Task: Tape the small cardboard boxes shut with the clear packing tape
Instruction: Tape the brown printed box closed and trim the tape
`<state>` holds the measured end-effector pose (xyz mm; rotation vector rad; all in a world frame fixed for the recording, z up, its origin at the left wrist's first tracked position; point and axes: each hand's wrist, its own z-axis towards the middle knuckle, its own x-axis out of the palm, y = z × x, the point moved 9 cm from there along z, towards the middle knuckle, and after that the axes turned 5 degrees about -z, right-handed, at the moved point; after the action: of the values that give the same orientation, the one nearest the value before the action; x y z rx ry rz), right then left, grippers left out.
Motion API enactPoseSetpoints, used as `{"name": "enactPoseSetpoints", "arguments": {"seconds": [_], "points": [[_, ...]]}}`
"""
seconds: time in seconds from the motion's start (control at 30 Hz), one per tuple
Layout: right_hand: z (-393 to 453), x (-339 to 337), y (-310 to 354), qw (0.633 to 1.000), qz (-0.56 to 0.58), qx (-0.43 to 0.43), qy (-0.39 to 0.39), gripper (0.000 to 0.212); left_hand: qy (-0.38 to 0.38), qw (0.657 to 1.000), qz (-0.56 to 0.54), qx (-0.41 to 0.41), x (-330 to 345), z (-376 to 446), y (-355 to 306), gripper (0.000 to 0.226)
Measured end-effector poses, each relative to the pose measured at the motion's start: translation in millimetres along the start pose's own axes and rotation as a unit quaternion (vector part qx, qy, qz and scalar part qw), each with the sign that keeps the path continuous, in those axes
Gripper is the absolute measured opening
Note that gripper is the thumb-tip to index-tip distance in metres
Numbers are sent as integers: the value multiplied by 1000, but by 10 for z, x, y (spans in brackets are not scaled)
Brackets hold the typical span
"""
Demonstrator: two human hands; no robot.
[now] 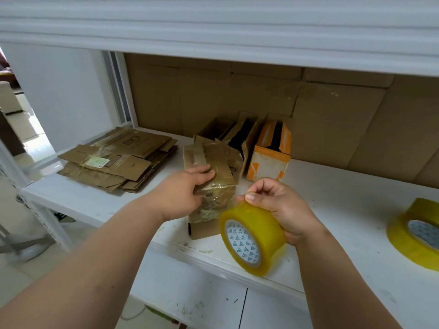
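A small cardboard box (215, 184) stands near the front edge of the white worktop (344, 205), its top flaps folded down and its near face covered with wrinkled clear tape. The left hand (183, 193) lies on the box's top and left side, fingers fairly straight and pressing flat on the flaps. Just to the right, touching the box's near corner, the right hand (282, 210) grips a tape roll (253, 238) held on edge over the worktop's front lip; the fingers curl round the roll's far side and the thumb presses on top of it, where a short stretch of tape runs across to the box. The roll is yellowish, with a white core printed with small triangles.

Behind the box stand several open boxes (240, 134) set close together, and just right of them an orange-and-white box (269, 160), also open at the top. A stack of flattened cartons (118, 157) lies at the left end of the worktop, well apart from the hands. At the right edge of the view two more rolls (413, 236) lie stacked flat on the worktop. Large sheets of cardboard (261, 96) line the back wall under a white shelf (213, 27).
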<state>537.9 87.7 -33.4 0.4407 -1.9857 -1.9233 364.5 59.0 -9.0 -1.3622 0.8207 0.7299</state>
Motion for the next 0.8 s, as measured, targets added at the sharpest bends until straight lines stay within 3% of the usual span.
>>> {"name": "enactPoseSetpoints", "arguments": {"seconds": [0.13,0.33,0.43,0.57,0.8], "points": [[32,48,12,1000,-12,-9,9,18,-27,985,-163,-46,-22,-83,95,74],[36,115,42,999,-25,-27,25,17,-192,973,-131,12,-310,-205,-65,31],[37,150,93,998,-33,-42,36,21,-167,976,-135,25,-267,-231,-275,14],[28,150,122,997,-29,-57,37,21,-88,991,-100,10,-89,-232,-478,22],[-43,127,128,995,-49,-69,49,33,-84,994,-69,-18,20,-267,-554,16]]}}
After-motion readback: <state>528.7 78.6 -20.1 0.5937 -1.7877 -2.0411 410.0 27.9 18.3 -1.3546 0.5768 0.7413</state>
